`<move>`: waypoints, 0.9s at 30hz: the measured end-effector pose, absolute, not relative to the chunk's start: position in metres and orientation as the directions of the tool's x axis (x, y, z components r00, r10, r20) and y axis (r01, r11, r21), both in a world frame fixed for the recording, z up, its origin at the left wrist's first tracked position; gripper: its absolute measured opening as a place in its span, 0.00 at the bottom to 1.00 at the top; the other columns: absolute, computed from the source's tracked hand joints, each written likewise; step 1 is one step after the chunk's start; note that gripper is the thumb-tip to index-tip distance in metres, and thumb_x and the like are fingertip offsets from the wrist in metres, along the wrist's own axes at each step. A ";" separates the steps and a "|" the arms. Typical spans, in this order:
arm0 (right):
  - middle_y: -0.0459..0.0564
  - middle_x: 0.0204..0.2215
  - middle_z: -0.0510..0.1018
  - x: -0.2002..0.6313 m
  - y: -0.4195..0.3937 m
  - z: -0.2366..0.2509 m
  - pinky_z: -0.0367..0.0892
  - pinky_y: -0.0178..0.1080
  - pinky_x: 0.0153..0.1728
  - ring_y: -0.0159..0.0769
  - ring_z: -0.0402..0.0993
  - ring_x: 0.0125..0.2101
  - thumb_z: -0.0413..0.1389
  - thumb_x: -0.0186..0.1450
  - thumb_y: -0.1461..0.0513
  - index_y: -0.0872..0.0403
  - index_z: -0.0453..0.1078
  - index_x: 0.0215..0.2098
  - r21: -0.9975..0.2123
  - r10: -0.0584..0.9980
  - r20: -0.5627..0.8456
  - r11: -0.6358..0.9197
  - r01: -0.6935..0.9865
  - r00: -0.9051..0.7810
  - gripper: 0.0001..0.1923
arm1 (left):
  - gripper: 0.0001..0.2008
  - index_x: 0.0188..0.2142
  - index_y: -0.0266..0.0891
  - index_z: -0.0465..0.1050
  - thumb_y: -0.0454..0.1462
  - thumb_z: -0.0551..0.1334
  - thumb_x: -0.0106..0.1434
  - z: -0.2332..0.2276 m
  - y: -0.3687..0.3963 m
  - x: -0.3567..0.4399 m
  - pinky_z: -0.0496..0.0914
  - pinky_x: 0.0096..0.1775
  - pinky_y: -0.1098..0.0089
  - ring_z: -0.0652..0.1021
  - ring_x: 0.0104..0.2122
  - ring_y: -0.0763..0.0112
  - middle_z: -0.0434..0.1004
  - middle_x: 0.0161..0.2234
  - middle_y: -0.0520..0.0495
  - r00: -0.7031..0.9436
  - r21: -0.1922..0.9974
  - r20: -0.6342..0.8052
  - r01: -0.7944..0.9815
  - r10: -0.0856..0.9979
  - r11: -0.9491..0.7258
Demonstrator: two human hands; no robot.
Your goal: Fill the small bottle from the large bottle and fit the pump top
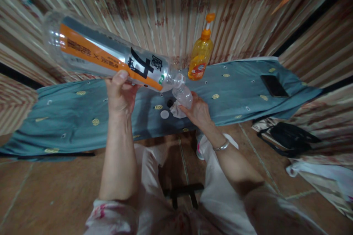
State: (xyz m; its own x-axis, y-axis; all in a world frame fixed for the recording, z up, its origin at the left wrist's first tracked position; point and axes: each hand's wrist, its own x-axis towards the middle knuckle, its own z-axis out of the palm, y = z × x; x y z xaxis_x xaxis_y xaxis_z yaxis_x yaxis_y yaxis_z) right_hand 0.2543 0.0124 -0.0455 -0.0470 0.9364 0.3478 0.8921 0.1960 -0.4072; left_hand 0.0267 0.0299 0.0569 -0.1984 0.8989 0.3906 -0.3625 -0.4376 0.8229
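Observation:
My left hand is wrapped round a large clear plastic bottle with an orange and silver label. This bottle is tilted, its base up at the left and its neck down at the right. Its mouth meets the top of a small clear bottle, which my right hand grips from the right side. A crumpled whitish cloth or tissue lies by the small bottle's base. Beside it on the table are a round white cap and a small dark cap. Liquid flow between the bottles cannot be made out.
A yellow pump bottle stands at the table's back edge. A dark phone lies at the right on the teal tablecloth. Patterned curtains hang behind. A black bag sits low on the right.

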 end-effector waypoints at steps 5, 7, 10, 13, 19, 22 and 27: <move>0.64 0.45 0.82 0.255 0.013 -0.046 0.74 0.47 0.47 0.53 0.80 0.47 0.65 0.64 0.52 0.61 0.65 0.59 -0.396 0.942 0.331 0.192 0.898 -0.056 0.32 | 0.22 0.41 0.52 0.74 0.44 0.74 0.47 0.057 0.029 0.030 0.74 0.37 0.58 0.80 0.37 0.59 0.77 0.32 0.54 -0.244 0.750 0.461 -0.407 0.853 -0.522; 0.63 0.45 0.82 0.254 0.012 -0.045 0.73 0.46 0.47 0.52 0.80 0.46 0.65 0.64 0.52 0.60 0.65 0.59 -0.402 0.942 0.332 0.193 0.895 -0.054 0.31 | 0.21 0.40 0.52 0.73 0.43 0.75 0.46 0.058 0.028 0.032 0.74 0.37 0.59 0.80 0.36 0.60 0.76 0.31 0.55 -0.243 0.744 0.462 -0.418 0.853 -0.522; 0.64 0.45 0.82 0.254 0.012 -0.044 0.73 0.46 0.46 0.52 0.80 0.46 0.66 0.64 0.53 0.61 0.65 0.58 -0.411 0.942 0.332 0.192 0.891 -0.050 0.31 | 0.20 0.38 0.52 0.73 0.43 0.75 0.45 0.059 0.028 0.032 0.74 0.36 0.58 0.80 0.40 0.57 0.76 0.31 0.54 -0.253 0.762 0.438 -0.405 0.863 -0.506; 0.64 0.45 0.82 0.254 0.012 -0.043 0.73 0.46 0.46 0.52 0.80 0.46 0.65 0.64 0.53 0.61 0.65 0.59 -0.409 0.944 0.324 0.191 0.893 -0.054 0.31 | 0.20 0.37 0.51 0.72 0.45 0.74 0.45 0.058 0.029 0.030 0.74 0.38 0.56 0.79 0.41 0.55 0.76 0.33 0.51 -0.242 0.777 0.444 -0.376 0.863 -0.505; 0.65 0.45 0.82 0.254 0.011 -0.041 0.74 0.46 0.46 0.53 0.80 0.47 0.66 0.63 0.53 0.62 0.65 0.59 -0.408 0.947 0.317 0.186 0.894 -0.053 0.33 | 0.19 0.37 0.51 0.71 0.45 0.73 0.46 0.057 0.030 0.029 0.72 0.40 0.55 0.76 0.43 0.55 0.76 0.36 0.51 -0.237 0.781 0.457 -0.354 0.857 -0.514; 0.66 0.45 0.82 0.254 0.011 -0.042 0.74 0.47 0.46 0.54 0.80 0.47 0.66 0.64 0.53 0.62 0.65 0.59 -0.409 0.944 0.325 0.196 0.891 -0.059 0.33 | 0.20 0.38 0.52 0.72 0.44 0.73 0.45 0.061 0.027 0.034 0.72 0.39 0.54 0.77 0.44 0.52 0.76 0.35 0.51 -0.278 0.776 0.420 -0.384 0.864 -0.500; 0.66 0.46 0.82 0.255 0.012 -0.046 0.74 0.48 0.47 0.54 0.80 0.47 0.64 0.65 0.51 0.62 0.64 0.60 -0.412 0.937 0.345 0.211 0.886 -0.062 0.32 | 0.19 0.37 0.53 0.73 0.44 0.72 0.44 0.064 0.024 0.038 0.73 0.37 0.53 0.77 0.48 0.46 0.78 0.36 0.50 -0.300 0.791 0.402 -0.362 0.865 -0.494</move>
State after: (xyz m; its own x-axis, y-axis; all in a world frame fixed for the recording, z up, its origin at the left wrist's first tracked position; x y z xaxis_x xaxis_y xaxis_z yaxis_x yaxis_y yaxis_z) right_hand 0.2554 0.0120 -0.0462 -0.0620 0.9366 0.3450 0.8863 0.2106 -0.4125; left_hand 0.0375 0.0240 0.0643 -0.3000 0.8649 0.4025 -0.3623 -0.4936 0.7906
